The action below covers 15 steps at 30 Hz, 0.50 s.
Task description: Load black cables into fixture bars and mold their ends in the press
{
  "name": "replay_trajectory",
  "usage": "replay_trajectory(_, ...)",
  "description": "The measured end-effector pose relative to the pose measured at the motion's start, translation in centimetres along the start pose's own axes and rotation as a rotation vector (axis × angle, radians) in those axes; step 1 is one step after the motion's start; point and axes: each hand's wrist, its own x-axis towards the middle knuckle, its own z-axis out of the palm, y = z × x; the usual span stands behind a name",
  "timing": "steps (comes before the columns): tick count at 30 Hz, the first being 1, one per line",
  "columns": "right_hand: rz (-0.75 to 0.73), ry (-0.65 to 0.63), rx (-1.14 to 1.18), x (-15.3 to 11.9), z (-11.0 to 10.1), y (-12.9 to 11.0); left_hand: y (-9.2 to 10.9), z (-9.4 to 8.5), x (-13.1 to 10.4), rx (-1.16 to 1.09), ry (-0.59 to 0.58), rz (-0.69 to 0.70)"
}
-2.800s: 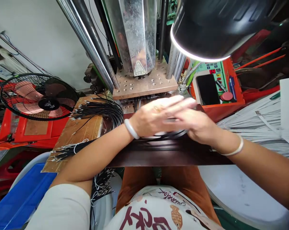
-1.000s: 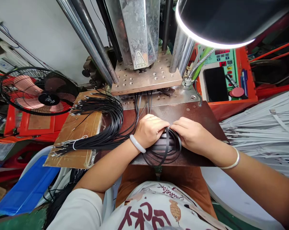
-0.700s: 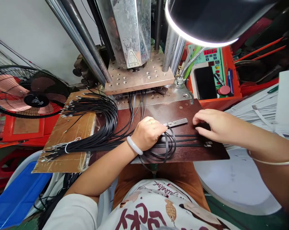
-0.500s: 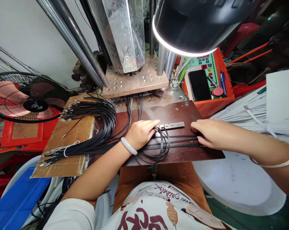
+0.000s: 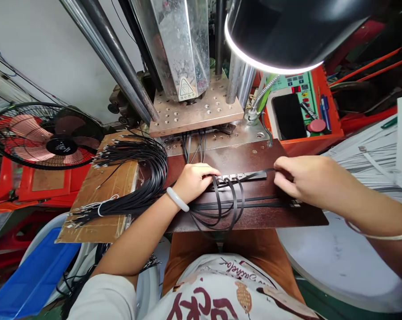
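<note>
A narrow metal bar (image 5: 259, 175) with slots lies across the brown board, and looped black flat cables (image 5: 234, 204) run out of it toward me. My left hand (image 5: 196, 182) is closed in a pinch at the bar's left end, its thumb and fingers hiding that part. At the other end, my right hand (image 5: 302, 178) pinches a thin black flat cable (image 5: 270, 170) that stretches along the bar. Just below that hand, more cables with small metal ends (image 5: 296, 203) lie flat on the board.
A press with a drilled metal plate (image 5: 201, 120) stands behind the brown board (image 5: 264, 153). A thick black cable bundle (image 5: 154, 178) curves over a cardboard box (image 5: 116, 178) on the left, near a fan (image 5: 59, 144). A lamp (image 5: 280, 35) overhangs a red control box (image 5: 334, 133).
My right hand has lifted from the lower cables to the bar's right end and now holds one cable there. My left hand stays at the bar's left end. The view has shifted slightly.
</note>
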Motion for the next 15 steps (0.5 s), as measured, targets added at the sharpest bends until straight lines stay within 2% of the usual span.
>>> replay_trajectory(2, -0.030, 0.191, 0.243, 0.3, 0.4, -0.8, -0.4, 0.6, -0.2, 0.024, 0.089, 0.036)
replay_trajectory(5, -0.011, 0.285, 0.474, 0.9, 1.7, -2.0, -0.4, 1.0, -0.4, 0.086, 0.163, 0.102)
replay_trajectory(9, 0.063, 0.313, 0.559, 1.0, 3.2, -2.5, 0.4, 0.7, -0.8, 0.237, 0.121, 0.194)
replay_trajectory(12, 0.040, 0.281, 0.588, 0.9, 3.6, -2.4, 1.0, 0.6, -0.9, 0.350, 0.048, 0.265)
replay_trajectory(15, 0.025, 0.244, 0.590, 1.0, 3.7, -2.2, 0.9, 1.0, -1.1, 0.351, 0.016, 0.285)
